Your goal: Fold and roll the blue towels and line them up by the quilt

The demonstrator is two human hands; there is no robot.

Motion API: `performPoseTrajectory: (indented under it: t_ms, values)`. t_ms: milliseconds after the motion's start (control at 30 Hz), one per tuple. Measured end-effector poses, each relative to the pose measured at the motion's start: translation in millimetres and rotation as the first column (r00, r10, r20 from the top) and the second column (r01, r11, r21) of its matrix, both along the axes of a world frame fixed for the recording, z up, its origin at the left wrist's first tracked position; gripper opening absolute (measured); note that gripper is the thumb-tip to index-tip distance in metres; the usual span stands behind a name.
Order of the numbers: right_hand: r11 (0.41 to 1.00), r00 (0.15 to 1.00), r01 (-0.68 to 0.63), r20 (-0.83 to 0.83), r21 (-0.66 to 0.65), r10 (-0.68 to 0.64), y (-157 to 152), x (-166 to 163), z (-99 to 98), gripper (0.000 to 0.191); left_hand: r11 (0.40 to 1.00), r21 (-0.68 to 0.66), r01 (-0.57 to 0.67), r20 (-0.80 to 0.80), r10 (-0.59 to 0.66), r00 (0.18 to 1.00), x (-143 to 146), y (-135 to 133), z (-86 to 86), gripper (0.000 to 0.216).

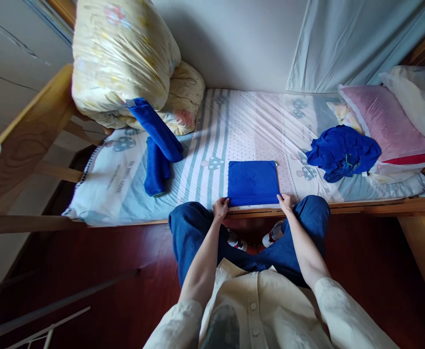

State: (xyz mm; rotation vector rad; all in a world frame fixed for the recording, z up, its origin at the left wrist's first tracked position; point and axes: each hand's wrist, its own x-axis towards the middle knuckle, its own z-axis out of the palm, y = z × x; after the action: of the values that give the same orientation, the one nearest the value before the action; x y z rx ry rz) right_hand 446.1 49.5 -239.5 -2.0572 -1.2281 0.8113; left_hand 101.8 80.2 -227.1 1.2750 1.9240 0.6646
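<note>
A blue towel [253, 178], folded into a flat rectangle, lies on the bed near its front edge. A narrow strip is turned up along its near side. My left hand [220, 209] pinches the near left corner, and my right hand [285, 201] grips the near right corner. To the left, two rolled blue towels [156, 128] rest one partly over the other against the bedding. A crumpled heap of blue cloth [344, 152] sits to the right, by the pillows.
Yellow floral bedding [121, 53] is piled at the left end of the bed. A pink pillow [387, 121] lies at the right. The wooden headboard [26, 131] rises at left, and a pale curtain [351, 43] hangs behind. A wooden bed rail [376, 207] runs along the front.
</note>
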Motion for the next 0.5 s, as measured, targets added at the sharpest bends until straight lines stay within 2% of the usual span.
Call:
performPoseTrajectory:
  t_ms: [300,500]
  values:
    - [0.991,0.993,0.089,0.090,-0.098,-0.081,-2,-7,-0.2,0.037,0.991,-0.111,-0.068,-0.142,0.052,0.989,9,1,-4.3,0.028]
    - [0.944,0.974,0.174,0.187,-0.282,-0.124,4,-12,10.6,0.029,0.975,-0.188,-0.122,-0.213,0.081,0.974,11,3,-9.7,0.037]
